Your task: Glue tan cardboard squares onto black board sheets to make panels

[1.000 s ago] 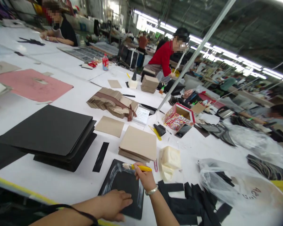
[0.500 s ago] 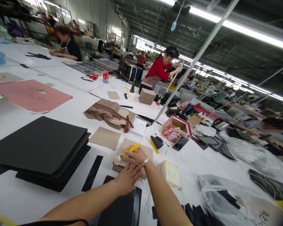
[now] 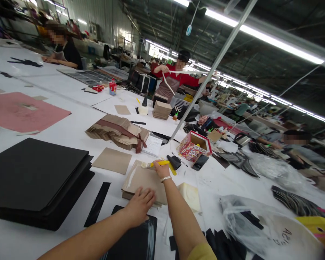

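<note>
A paintbrush [image 3: 156, 164] with a yellow handle is pinched in my right hand [image 3: 161, 170], which wears a bracelet at the wrist. Its pale bristles meet the far edge of a stack of brown boards [image 3: 146, 177]. A whitish wet streak runs along the left edge of the top board. My left hand [image 3: 141, 206] lies flat with fingers spread on the near part of this stack. Under my left wrist is a black sheet [image 3: 135, 238] with pale streaks. A single brown board [image 3: 112, 160] lies left of the stack.
A tall pile of black sheets [image 3: 38, 173] stands at left, with a black strip [image 3: 98, 204] beside it. To the right are a pale block-like container [image 3: 189, 196], a red patterned box [image 3: 191, 148] and a plastic bag [image 3: 260, 224]. A metal pole [image 3: 206, 83] rises beyond; co-workers sit and stand farther off.
My right hand has carried the brush along the board to its far edge, and a wet streak now shows there. My left hand stays on the stack. A co-worker in red has spread their arms.
</note>
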A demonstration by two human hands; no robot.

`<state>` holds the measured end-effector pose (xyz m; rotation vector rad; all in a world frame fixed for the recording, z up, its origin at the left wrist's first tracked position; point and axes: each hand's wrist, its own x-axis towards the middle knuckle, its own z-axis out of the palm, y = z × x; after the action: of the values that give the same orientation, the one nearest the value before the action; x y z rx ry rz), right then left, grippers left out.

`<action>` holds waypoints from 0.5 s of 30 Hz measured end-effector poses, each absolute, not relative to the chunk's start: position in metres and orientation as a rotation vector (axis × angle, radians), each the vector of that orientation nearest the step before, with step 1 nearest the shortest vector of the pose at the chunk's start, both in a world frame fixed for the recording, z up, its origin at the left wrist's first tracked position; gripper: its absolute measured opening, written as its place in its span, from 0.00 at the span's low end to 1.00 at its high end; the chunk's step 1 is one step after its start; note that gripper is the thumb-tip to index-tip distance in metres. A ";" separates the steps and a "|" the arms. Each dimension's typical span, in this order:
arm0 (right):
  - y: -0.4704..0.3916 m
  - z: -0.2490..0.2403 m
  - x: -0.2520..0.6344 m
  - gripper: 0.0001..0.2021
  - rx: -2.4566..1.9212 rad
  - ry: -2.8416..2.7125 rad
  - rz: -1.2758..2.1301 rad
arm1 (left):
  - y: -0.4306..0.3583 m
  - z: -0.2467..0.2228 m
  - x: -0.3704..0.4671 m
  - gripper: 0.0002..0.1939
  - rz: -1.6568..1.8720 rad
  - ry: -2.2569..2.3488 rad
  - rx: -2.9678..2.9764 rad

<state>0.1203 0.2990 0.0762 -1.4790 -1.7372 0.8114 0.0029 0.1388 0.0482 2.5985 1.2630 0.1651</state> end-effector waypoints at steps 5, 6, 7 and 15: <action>0.274 0.085 0.203 0.11 -1.594 -1.600 0.706 | 0.139 0.051 0.005 0.36 0.115 1.295 2.631; 0.270 0.089 0.216 0.12 -1.606 -1.584 0.681 | 0.140 0.052 0.005 0.35 0.117 1.297 2.636; 0.266 0.093 0.226 0.12 -1.615 -1.573 0.655 | 0.141 0.054 0.005 0.34 0.124 1.298 2.639; 0.212 0.096 0.221 0.11 -1.291 -2.316 0.360 | 0.159 0.064 0.006 0.21 0.119 1.389 2.652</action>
<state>0.2209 0.2118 0.0961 -1.2910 -2.3165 0.3602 0.0063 0.1594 0.0638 2.6523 1.3886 0.1188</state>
